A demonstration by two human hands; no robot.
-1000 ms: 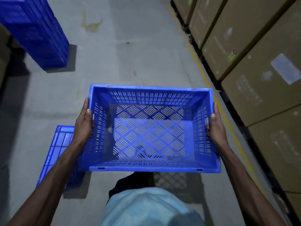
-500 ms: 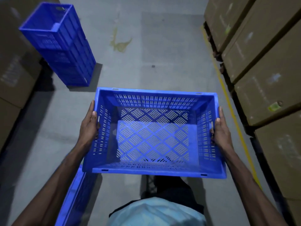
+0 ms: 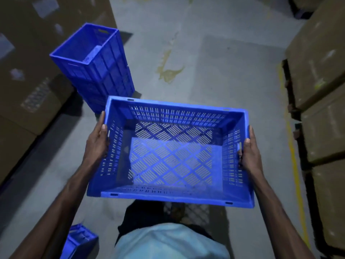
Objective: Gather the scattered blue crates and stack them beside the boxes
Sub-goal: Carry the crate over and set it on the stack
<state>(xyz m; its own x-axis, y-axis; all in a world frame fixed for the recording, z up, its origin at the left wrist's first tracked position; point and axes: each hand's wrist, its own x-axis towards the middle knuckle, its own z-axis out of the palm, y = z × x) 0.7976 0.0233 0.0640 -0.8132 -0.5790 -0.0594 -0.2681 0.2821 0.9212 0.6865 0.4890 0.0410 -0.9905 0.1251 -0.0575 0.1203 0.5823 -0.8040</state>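
I carry an empty blue slotted crate (image 3: 170, 156) level in front of my body, above the concrete floor. My left hand (image 3: 97, 141) grips its left wall, thumb over the rim. My right hand (image 3: 249, 156) grips its right wall the same way. Ahead and to the left stands a stack of blue crates (image 3: 95, 66) on the floor beside the cardboard boxes (image 3: 28, 71). The carried crate's far left corner overlaps the foot of that stack in the view. Another blue crate (image 3: 79, 242) lies on the floor at the lower left, partly cut off.
Large cardboard boxes on pallets (image 3: 321, 90) line the right side behind a yellow floor line (image 3: 296, 174). More boxes fill the left side. Open grey concrete floor (image 3: 214, 62) with a yellowish stain runs ahead between the two rows.
The stack of crates has come nearer and lower in view as I walk toward it. The floor crate on my left has slid back to the lower left corner. Both hands keep their grip.
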